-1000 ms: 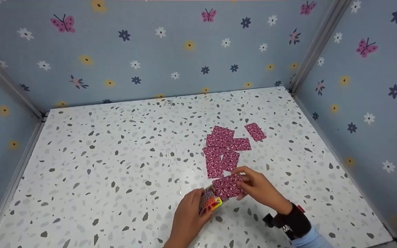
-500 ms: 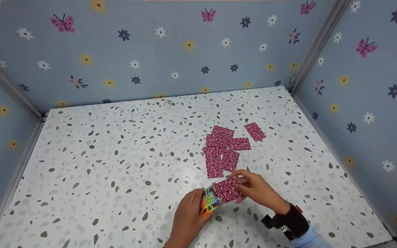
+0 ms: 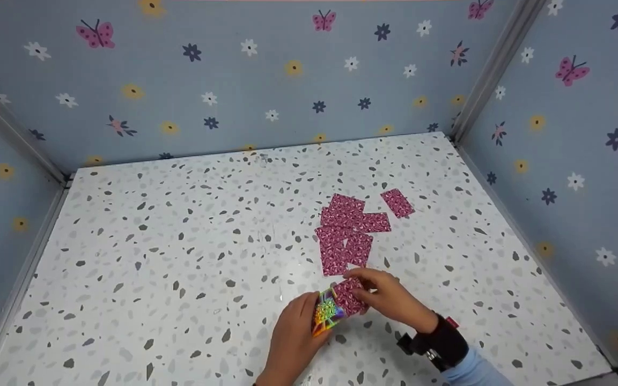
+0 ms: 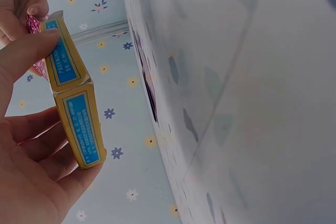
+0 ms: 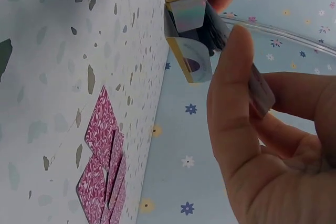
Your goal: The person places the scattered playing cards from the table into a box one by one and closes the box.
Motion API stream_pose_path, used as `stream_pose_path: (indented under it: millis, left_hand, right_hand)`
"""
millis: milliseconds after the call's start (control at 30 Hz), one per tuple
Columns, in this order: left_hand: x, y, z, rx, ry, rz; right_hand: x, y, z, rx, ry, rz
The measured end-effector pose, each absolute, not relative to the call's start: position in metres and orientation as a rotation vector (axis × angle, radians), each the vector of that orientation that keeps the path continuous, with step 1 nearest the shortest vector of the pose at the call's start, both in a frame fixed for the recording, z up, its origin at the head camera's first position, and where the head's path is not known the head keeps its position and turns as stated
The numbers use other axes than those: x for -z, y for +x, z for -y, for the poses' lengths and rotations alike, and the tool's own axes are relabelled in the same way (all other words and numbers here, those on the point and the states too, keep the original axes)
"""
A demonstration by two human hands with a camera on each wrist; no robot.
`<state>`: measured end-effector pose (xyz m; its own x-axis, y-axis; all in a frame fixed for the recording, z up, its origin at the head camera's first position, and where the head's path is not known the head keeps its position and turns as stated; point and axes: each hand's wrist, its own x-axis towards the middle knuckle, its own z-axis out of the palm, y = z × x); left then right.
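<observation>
My left hand (image 3: 294, 335) grips a small card box (image 4: 81, 121), yellow with blue printed panels and a shiny rainbow face in the head view. Its end flap (image 5: 191, 59) hangs open in the right wrist view. My right hand (image 3: 392, 297) pinches a stack of playing cards (image 3: 349, 296) with pink patterned backs, thumb on one face and fingers on the other. The stack's left end sits in the box's open end, and the rest sticks out toward my right hand. Beyond the hands, several matching cards (image 3: 336, 254) lie overlapping, face down, on the speckled table.
One card (image 3: 397, 203) lies apart, to the right of the overlapping ones. The white speckled table (image 3: 180, 241) meets a flowered blue back wall (image 3: 266, 80) and side walls. My right wrist wears a black strap (image 3: 443, 343) with a small device.
My right hand has moved left with the cards, and less of the stack shows outside the box. More of the box's rainbow face is visible. The cards on the table stay put.
</observation>
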<state>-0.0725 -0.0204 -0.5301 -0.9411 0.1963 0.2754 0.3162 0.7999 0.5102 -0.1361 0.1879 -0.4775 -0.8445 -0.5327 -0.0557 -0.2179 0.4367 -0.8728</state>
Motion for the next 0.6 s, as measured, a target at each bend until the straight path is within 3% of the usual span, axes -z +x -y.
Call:
stream_pose_path:
  millis: [267,600]
  left_hand:
    - [0.529,-0.073,0.022,0.832,-0.408,2.764]
    - [0.532,-0.074,0.025,0.801,-0.401,2.707]
  right_hand:
    - [0.483,-0.136,-0.178,1.249,-0.768,-2.499]
    - [0.487,-0.134,-0.171,1.333,-0.706,-2.488]
